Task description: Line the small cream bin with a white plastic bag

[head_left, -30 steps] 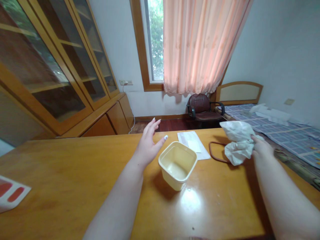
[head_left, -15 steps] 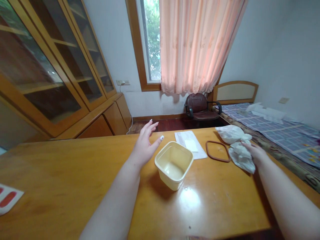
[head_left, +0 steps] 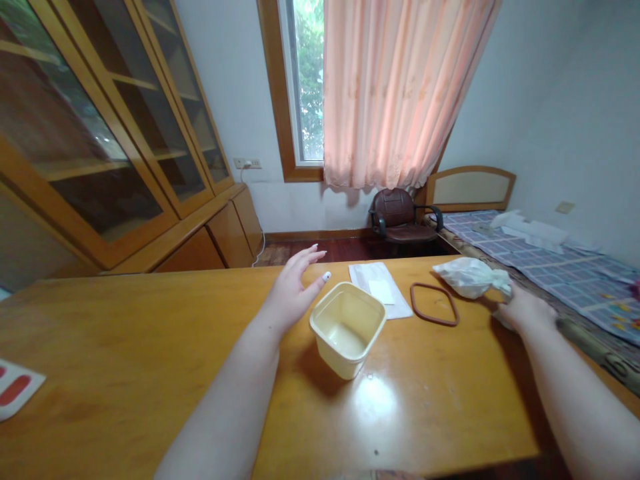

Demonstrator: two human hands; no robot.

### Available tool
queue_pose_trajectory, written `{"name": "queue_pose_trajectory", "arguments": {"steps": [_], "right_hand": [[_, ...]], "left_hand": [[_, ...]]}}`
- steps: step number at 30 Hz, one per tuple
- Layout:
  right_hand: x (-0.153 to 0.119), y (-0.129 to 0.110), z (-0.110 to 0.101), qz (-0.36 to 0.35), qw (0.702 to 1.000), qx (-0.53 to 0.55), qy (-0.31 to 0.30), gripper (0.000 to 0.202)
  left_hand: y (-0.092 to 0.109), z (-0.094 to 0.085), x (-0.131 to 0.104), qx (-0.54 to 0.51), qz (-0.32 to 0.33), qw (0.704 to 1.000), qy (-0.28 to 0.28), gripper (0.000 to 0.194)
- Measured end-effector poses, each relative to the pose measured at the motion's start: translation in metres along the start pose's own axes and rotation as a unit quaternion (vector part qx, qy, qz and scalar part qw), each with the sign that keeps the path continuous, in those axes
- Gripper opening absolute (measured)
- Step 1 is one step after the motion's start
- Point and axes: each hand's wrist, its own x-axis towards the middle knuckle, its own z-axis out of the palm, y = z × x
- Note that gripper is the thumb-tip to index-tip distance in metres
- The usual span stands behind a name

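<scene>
Beyond the wooden surface [head_left: 150, 347], a peach curtain [head_left: 400, 93] hung by the window. The right hand [head_left: 527, 310] looked closed on the gathered end of the pale plastic bag [head_left: 465, 277], at the far right beside the brown ring [head_left: 435, 321], fingertips hidden. The left hand [head_left: 293, 293] was wide open, empty, just left of the yellow container [head_left: 340, 357]. This seemed a bag-handling step; moving it called for a firm pinch.
</scene>
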Motion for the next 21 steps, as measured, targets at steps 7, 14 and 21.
{"name": "queue_pose_trajectory", "arguments": {"steps": [7, 14, 21], "right_hand": [[-0.056, -0.055, 0.037, -0.068, 0.979, -0.186, 0.045, 0.062], [-0.135, -0.156, 0.092, -0.138, 0.939, 0.089, -0.303, 0.043], [-0.19, -0.154, 0.149, -0.118, 0.945, 0.264, -0.154, 0.037]], "left_hand": [[-0.022, 0.017, 0.009, -0.072, -0.123, 0.99, -0.02, 0.032], [-0.027, 0.03, 0.004, 0.021, -0.162, 0.98, -0.114, 0.049], [-0.035, 0.025, 0.001, 0.006, -0.159, 0.978, -0.137, 0.043]]}}
